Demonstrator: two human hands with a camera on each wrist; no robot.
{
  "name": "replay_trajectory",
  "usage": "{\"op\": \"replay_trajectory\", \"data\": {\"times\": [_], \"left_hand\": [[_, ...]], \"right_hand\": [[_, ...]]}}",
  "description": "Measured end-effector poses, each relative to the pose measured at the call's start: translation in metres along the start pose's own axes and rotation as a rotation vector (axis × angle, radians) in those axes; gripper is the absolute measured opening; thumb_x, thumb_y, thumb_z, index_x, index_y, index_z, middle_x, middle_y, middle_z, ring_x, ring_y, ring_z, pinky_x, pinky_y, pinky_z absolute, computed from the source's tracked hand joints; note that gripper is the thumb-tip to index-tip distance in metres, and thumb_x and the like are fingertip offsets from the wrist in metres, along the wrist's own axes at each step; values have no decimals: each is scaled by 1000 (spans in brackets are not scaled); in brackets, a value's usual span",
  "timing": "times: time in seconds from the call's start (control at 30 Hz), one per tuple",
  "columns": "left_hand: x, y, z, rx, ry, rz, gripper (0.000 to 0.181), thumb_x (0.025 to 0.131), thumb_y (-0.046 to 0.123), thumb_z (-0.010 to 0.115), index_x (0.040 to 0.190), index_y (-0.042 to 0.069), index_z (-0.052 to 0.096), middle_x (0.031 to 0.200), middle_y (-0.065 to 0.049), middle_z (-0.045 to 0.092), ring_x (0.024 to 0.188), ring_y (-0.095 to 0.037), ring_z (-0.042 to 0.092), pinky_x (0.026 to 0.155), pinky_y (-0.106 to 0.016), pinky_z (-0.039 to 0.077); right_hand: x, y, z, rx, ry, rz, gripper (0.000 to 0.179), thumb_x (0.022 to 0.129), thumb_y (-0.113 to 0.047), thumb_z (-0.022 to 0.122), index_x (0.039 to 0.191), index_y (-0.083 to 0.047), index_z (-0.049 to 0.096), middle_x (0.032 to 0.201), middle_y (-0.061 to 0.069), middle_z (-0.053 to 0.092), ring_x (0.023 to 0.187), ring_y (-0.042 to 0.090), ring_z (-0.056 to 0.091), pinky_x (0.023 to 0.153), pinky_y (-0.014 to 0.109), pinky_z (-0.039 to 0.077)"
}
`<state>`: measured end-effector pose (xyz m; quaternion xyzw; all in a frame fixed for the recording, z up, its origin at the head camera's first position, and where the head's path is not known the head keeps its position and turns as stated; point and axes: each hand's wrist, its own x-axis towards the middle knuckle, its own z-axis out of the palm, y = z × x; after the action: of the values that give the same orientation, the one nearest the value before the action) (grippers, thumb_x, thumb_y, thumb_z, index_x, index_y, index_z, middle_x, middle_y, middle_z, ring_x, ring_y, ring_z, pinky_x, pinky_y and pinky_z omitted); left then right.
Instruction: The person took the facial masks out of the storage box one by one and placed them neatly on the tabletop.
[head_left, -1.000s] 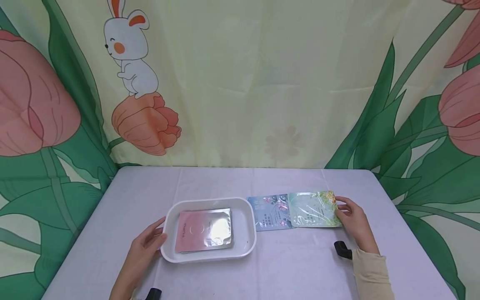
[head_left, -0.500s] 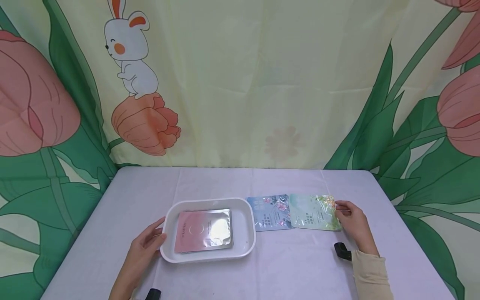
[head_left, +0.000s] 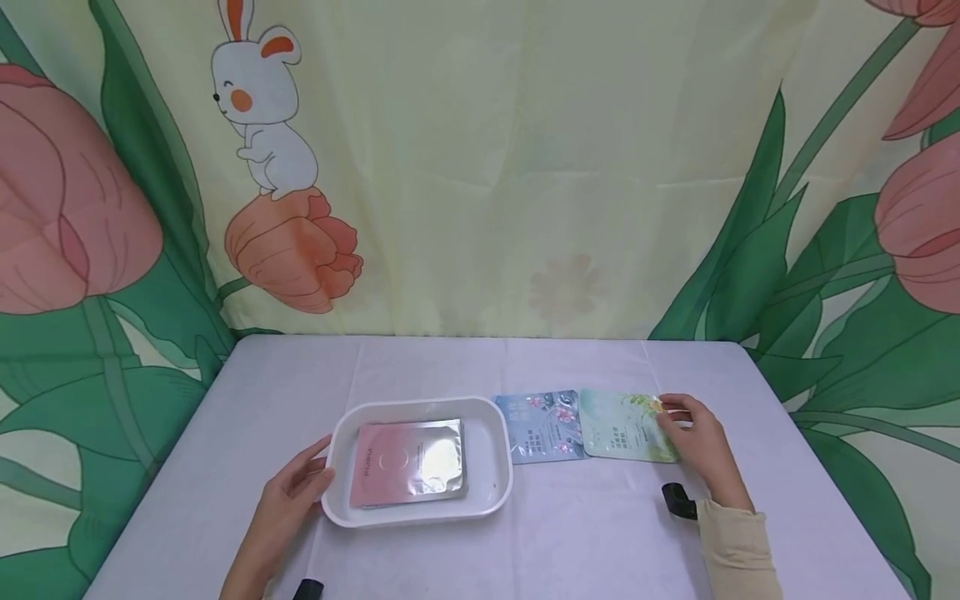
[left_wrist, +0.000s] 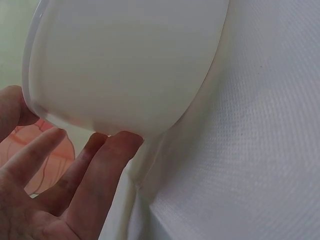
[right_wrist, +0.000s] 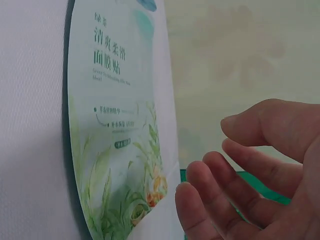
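A white tray [head_left: 487,500] stands left of the table's middle with a pink and silver sachet [head_left: 390,462] inside. At its left end, my left hand [head_left: 283,498] touches the tray's outer wall with its fingertips. In the left wrist view, my fingers [left_wrist: 97,185] are extended against that wall. To the tray's right lie a blue flowered sachet [head_left: 542,427] and a pale green face mask sachet [head_left: 626,427], side by side. My right hand [head_left: 701,442] hovers at the green sachet's right edge. The right wrist view shows its loosely bent fingers [right_wrist: 240,185] apart from the sachet.
A white cloth covers the table [head_left: 585,533]. Behind it hangs a curtain [head_left: 585,167] printed with tulips and a rabbit. A black wrist device [head_left: 678,501] sits by the right sleeve [head_left: 738,550], and another black piece [head_left: 308,590] is near the left wrist.
The green sachet has come down flat beside the blue one, and my right hand has let go of it. The left hand and the tray have stayed in place.
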<state>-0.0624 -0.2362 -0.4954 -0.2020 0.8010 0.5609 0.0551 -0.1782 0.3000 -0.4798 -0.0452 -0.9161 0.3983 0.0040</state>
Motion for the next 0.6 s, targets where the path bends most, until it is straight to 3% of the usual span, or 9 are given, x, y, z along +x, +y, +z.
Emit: {"op": "replay_trajectory", "data": {"times": [0.2,0.4,0.6], "left_hand": [[2,1,-1,-2,-6,11,67,95,46,64,154,27,37,145,-17,50,132,-35,52,99,-40,53],[1,0,-1,0,-2,18,69,93,49,65,153,27,38,144,-17,51,130,-34,54,96,-38,55],[1,-2,0,-5,0,15,69,93,49,65,152,28,39,144,-16,51,129,-33,55,95,-36,57]], "right_hand": [[-3,-13,8,-1,7,-29,41,99,-11,53,137,4,49,134,26,50,117,39,52,99,54,48],[-6,-25,19,-34,1,-71,38,98,-10,56,134,3,53,129,23,53,112,35,56,92,47,52],[-11,-35,25,-32,-22,-122,38,97,-9,58,133,2,53,127,21,54,110,34,57,93,48,53]]}}
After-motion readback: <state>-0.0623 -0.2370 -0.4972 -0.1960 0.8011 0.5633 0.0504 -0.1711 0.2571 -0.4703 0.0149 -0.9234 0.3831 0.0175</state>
